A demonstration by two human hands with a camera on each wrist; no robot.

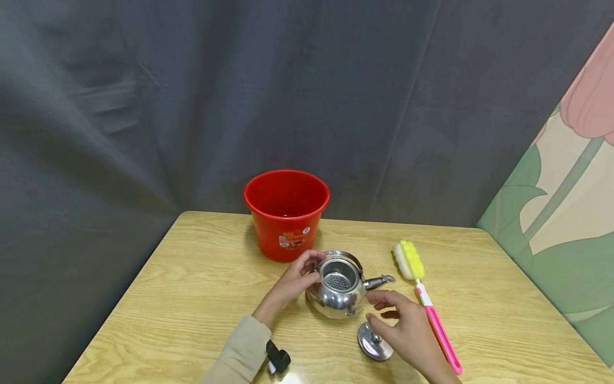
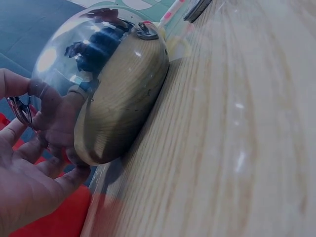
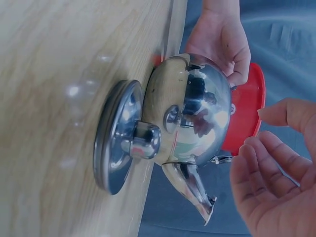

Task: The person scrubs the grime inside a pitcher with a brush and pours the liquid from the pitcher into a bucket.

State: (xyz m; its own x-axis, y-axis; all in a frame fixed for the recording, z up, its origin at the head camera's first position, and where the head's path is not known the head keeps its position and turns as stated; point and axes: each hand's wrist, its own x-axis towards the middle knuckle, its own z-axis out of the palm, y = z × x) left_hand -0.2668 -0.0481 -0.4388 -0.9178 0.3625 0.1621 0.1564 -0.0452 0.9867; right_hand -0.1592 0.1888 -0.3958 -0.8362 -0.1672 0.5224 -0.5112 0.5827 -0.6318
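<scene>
A shiny steel teapot (image 1: 331, 303) stands upright on the table without its lid, a perforated strainer (image 1: 338, 281) showing in its mouth. Its spout (image 3: 190, 186) points to the right. My left hand (image 1: 298, 277) holds the pot's left side; in the left wrist view the thumb is high on the pot and the fingers spread low against it. The round steel lid (image 1: 376, 345) lies knob up on the table in front of the pot. Over the lid hovers my right hand (image 1: 408, 329), fingers loosely bent with nothing between them, near the spout.
Behind the teapot stands a red bucket (image 1: 288, 234). To the right lies a brush with a yellow and white sponge head (image 1: 409, 260) and a pink handle (image 1: 443, 338), beside my right forearm. A dark curtain (image 1: 307, 96) hangs along the table's back edge.
</scene>
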